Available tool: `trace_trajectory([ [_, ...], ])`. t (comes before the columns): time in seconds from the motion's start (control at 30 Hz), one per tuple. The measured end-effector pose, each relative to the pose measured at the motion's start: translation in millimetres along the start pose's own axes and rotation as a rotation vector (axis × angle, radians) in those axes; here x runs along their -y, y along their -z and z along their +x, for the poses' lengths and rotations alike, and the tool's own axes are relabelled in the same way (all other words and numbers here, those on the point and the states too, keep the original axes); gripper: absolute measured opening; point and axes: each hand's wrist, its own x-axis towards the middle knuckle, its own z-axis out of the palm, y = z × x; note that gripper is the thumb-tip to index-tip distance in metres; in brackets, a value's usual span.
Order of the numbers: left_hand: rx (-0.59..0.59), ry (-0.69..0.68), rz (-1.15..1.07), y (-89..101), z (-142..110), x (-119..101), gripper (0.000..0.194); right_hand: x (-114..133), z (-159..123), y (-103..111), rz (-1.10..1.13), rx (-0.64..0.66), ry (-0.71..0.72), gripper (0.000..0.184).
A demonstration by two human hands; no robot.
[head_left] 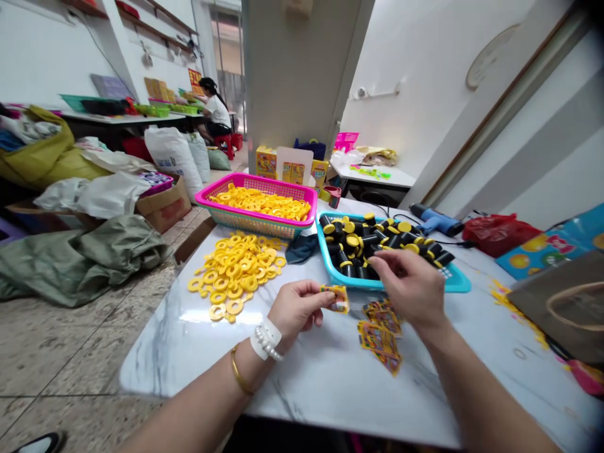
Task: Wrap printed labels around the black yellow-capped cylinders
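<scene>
My left hand [299, 308] pinches a small printed label [337, 299] between thumb and fingers, above the marble-patterned table. My right hand [410, 283] is over the near rim of a blue basket [337, 277], its fingers curled in at the black cylinders with yellow caps [353, 240]. Whatever those fingertips grip is hidden. Below and between the hands lies a loose pile of printed labels [380, 340] in yellow, red and purple. To the left of my left hand, yellow ring-shaped pieces [240, 267] are heaped on the tabletop.
Behind the heap stands a pink basket [257, 220] of yellow pieces. A blue heat gun [436, 221] and a red plastic bag [500, 234] lie at the back right. A brown paper bag [561, 308] borders the right side. Another person [217, 110] sits far back.
</scene>
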Motion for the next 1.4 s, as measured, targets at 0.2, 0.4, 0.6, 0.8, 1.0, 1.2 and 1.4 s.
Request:
trace_trajectory([
  [0.2, -0.001, -0.027, -0.074, 3.1, 1, -4, 0.037, -38, 48, -21, -0.524, 0.377, -0.14, 0.038],
  [0.4, 0.018, 0.02, -0.1, 5.3, 4, -3, 0.041, -38, 41, -26, -0.238, 0.349, -0.183, 0.023],
  [0.6, -0.001, 0.055, -0.087, 6.1, 8, -2, 0.042, -42, 36, -15, -0.179, 0.353, -0.122, 0.01],
  [0.8, -0.014, 0.097, -0.096, 5.6, 9, -3, 0.039, -41, 50, -20, -0.06, 0.54, -0.041, 0.039],
  [1.0, -0.073, 0.073, -0.198, 8.9, 13, -3, 0.029, -39, 55, -37, -0.047, 0.509, -0.08, 0.024],
  [1.2, -0.095, 0.069, -0.435, 15.0, 18, -6, 0.017, -6, 27, -5, 0.584, 0.44, -0.259, 0.031],
  [1.4, -0.043, 0.065, -0.522, 15.6, 17, -8, 0.01, 32, 0, -9, 0.781, 0.487, -0.226, 0.027],
])
